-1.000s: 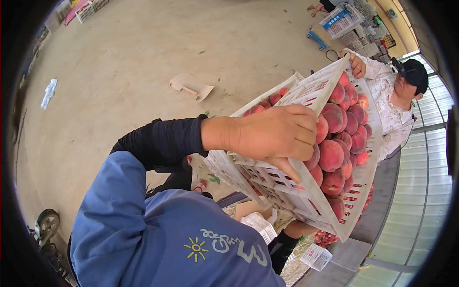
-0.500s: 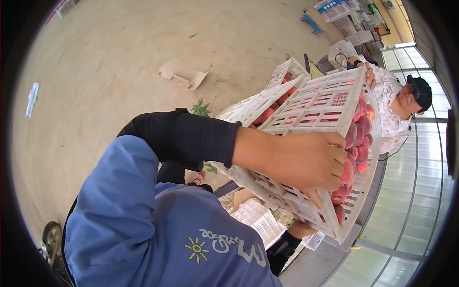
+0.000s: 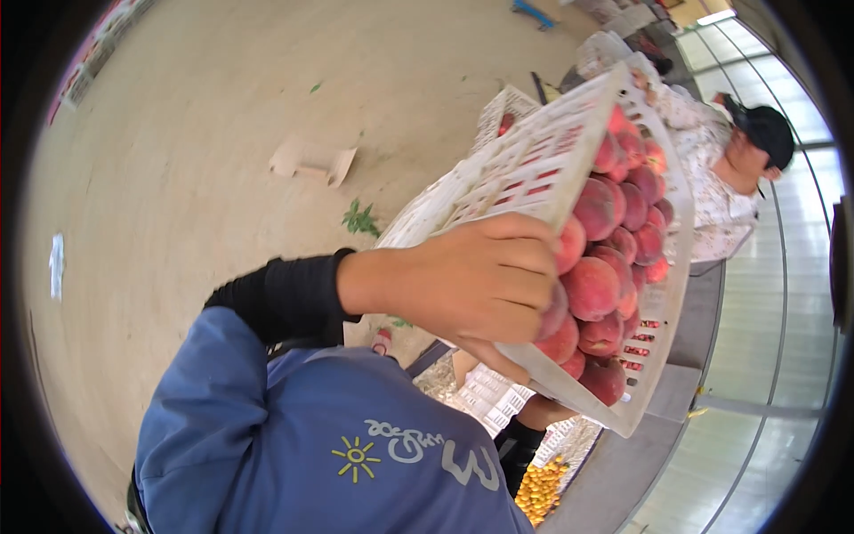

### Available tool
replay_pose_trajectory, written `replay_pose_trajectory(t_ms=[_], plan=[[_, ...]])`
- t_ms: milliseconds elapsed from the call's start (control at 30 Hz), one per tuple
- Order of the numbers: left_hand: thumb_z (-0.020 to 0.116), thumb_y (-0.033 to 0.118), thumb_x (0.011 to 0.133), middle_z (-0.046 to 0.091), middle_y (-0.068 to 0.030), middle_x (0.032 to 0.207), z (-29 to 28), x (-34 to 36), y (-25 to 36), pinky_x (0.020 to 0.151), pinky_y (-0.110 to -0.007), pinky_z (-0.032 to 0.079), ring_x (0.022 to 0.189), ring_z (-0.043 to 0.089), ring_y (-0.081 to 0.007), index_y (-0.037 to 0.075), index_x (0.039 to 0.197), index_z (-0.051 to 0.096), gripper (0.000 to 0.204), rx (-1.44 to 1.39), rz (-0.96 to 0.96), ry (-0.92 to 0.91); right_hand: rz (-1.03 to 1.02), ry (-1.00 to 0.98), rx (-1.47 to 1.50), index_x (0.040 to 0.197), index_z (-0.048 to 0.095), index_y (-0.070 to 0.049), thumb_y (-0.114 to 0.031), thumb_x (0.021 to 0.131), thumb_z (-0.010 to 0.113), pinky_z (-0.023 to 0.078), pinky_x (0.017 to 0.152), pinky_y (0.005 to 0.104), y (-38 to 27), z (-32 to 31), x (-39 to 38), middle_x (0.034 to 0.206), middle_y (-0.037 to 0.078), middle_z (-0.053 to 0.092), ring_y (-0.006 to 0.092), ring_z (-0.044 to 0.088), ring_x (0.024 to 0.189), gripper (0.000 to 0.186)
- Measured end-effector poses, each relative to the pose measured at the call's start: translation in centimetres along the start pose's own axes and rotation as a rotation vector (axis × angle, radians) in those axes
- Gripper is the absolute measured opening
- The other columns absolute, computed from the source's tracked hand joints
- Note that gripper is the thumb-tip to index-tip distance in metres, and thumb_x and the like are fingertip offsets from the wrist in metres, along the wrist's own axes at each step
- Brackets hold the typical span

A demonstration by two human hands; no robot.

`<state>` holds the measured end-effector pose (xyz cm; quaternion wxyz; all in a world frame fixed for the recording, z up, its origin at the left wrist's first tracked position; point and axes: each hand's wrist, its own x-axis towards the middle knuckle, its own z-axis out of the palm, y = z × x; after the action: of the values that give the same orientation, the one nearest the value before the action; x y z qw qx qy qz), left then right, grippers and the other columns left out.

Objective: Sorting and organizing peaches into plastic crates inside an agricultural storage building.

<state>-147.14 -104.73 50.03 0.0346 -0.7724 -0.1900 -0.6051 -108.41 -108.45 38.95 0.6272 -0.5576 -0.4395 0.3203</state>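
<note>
A white slatted plastic crate (image 3: pixel 525 173) is tilted on its side toward the right, its open top showing several red peaches (image 3: pixel 594 287). My left hand (image 3: pixel 471 280) is closed over the crate's near upper rim, thumb below and fingers bent over the edge. Lower down, my right hand (image 3: pixel 544 412) is at the crate's near lower corner; its fingers are partly hidden behind the wall. At the far end, a co-worker's hand (image 3: pixel 644 87) is by the crate's corner, blurred.
The co-worker (image 3: pixel 712 178) in a pale patterned top and dark cap stands beyond the crate. Another white crate (image 3: pixel 503 116) is behind it. Below my right arm lie small yellow fruits (image 3: pixel 541 489). A grey ledge (image 3: pixel 658 414) runs at right. Cardboard (image 3: pixel 313 165) lies on the floor.
The crate has tilted further, showing more of the peaches, and sits further left and higher in view. My left hand has moved left with it. The yellow fruits have come into view.
</note>
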Motion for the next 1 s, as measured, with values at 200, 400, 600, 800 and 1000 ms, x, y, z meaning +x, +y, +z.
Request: replay_pose_trajectory(t_ms=[200, 400, 600, 800, 1000], plan=[[0.069, 0.039, 0.086, 0.059, -0.0088, 0.079, 2.7, 2.4, 4.4, 0.095, -0.051, 0.045, 0.08, 0.06, -0.0295, 0.007, 0.07, 0.054, 0.039, -0.054, -0.161, 0.017, 0.041, -0.11, 0.097, 0.145, 0.036, 0.001, -0.049, 0.102, 0.043, 0.04, 0.108, 0.0439, 2.2, -5.0, -0.1, 0.146, 0.015, 0.043, 0.0277, 0.046, 0.13, 0.066], [0.049, 0.037, 0.099, 0.052, -0.0051, 0.069, 6.1, 3.2, 6.5, 0.102, -0.054, 0.039, 0.078, 0.057, -0.0258, 0.009, 0.07, 0.047, 0.041, 0.06, -0.262, 0.15, 0.018, 0.034, 0.311, 0.145, 0.036, 0.003, -0.042, 0.106, 0.039, 0.035, 0.112, 0.0414, -2.1, -6.3, 1.9, 0.143, 0.016, 0.045, 0.027, 0.043, 0.133, 0.059], [0.044, 0.034, 0.099, 0.054, -0.0074, 0.074, 7.8, 2.6, 6.7, 0.102, -0.055, 0.04, 0.082, 0.059, -0.0271, 0.008, 0.069, 0.046, 0.04, 0.153, -0.279, 0.275, -0.602, 0.137, 0.028, 0.115, 0.056, -0.003, -0.027, 0.099, 0.042, 0.039, 0.105, 0.0412, -12.6, -6.9, 6.2, 0.124, 0.015, 0.058, 0.0262, 0.054, 0.118, 0.032], [0.041, 0.031, 0.1, 0.056, -0.0078, 0.075, 7.4, 2.4, 7.3, 0.105, -0.057, 0.037, 0.088, 0.06, -0.0285, 0.007, 0.07, 0.048, 0.039, 0.203, -0.326, 0.231, -0.923, -0.034, -0.048, 0.067, 0.057, -0.002, -0.023, 0.092, 0.051, 0.049, 0.079, 0.0476, -14.7, -4.8, 6.7, 0.059, 0.006, 0.054, 0.0226, 0.05, 0.053, 0.033], [0.039, 0.029, 0.103, 0.063, -0.0104, 0.083, 4.3, 5.4, 8.9, 0.107, -0.053, 0.037, 0.094, 0.061, -0.0275, 0.004, 0.077, 0.058, 0.04, 0.083, -0.477, -0.084, -0.935, -0.045, -0.001, 0.067, 0.057, -0.003, -0.021, 0.091, 0.051, 0.049, 0.079, 0.0466, -13.6, -5.0, 6.9, 0.059, 0.006, 0.054, 0.0222, 0.05, 0.054, 0.031]])
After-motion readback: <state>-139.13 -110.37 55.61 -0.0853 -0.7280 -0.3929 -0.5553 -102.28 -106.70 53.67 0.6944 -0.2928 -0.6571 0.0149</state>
